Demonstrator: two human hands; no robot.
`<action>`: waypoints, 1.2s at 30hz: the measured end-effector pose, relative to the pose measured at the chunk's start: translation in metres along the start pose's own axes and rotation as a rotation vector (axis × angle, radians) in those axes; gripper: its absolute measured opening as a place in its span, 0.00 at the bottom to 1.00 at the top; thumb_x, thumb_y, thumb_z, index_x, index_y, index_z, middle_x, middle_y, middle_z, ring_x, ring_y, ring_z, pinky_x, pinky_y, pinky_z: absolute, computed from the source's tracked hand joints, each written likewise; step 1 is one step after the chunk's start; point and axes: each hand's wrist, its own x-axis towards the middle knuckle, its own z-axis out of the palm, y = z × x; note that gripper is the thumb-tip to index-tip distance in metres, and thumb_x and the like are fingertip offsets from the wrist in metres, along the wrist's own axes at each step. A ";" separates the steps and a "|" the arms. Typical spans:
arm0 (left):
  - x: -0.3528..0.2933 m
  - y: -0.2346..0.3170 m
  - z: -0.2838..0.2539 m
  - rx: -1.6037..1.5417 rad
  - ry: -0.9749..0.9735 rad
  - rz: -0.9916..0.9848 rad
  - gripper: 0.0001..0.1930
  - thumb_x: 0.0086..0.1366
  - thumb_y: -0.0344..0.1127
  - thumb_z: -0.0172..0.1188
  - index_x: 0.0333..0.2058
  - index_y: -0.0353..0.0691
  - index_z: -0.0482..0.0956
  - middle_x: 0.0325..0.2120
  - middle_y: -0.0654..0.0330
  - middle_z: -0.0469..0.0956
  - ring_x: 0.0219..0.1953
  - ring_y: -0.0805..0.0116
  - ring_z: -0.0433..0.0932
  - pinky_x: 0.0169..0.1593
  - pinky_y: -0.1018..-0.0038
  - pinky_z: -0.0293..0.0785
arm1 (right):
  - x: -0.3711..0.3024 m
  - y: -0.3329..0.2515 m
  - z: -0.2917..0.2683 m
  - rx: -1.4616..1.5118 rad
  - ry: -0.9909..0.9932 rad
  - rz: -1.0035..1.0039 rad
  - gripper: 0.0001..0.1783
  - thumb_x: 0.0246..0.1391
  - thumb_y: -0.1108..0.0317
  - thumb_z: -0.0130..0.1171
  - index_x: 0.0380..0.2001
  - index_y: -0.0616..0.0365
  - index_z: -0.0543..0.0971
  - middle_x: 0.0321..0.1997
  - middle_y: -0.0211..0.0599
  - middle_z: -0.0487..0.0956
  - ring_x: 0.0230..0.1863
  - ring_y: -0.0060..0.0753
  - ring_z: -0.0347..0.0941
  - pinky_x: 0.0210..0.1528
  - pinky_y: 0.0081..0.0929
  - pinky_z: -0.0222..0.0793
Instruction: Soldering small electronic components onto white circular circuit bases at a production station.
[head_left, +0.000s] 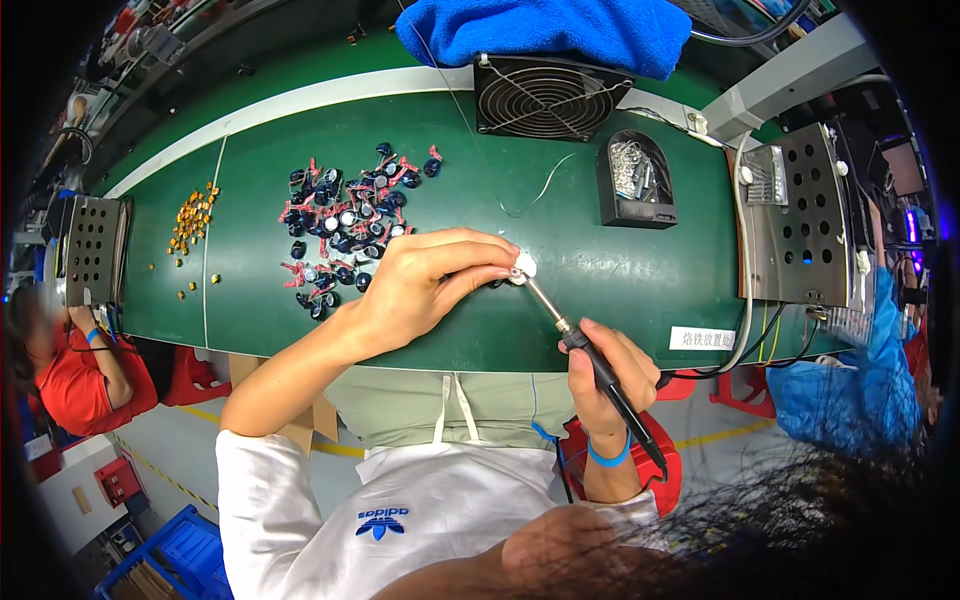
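Note:
In my right hand (618,372) is a soldering iron (592,352) with a black handle, its metal shaft slanting up and to the left. The iron's tip meets a small white round part (526,264) just above the green bench top. My left hand (415,282) is closed, thumb and fingers pinched together at that part's left edge. A bit of something dark shows below the pinch; its kind is too small to tell. Left of my hand lies a heap of small dark-blue round parts (345,218) with red wires.
Small yellow components (190,222) lie at the far left. A black fan (548,97) stands at the back below a blue towel (550,30). A thin silvery wire (540,192) curves across the bench. Right are a black bin (640,212) and a perforated metal box (808,215).

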 end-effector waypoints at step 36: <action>0.002 0.000 0.003 0.035 0.014 0.016 0.12 0.60 0.21 0.70 0.43 0.32 0.86 0.42 0.51 0.87 0.43 0.57 0.87 0.46 0.68 0.86 | 0.001 0.001 -0.003 0.000 -0.028 -0.002 0.16 0.60 0.67 0.66 0.43 0.73 0.81 0.26 0.47 0.85 0.27 0.39 0.84 0.31 0.26 0.78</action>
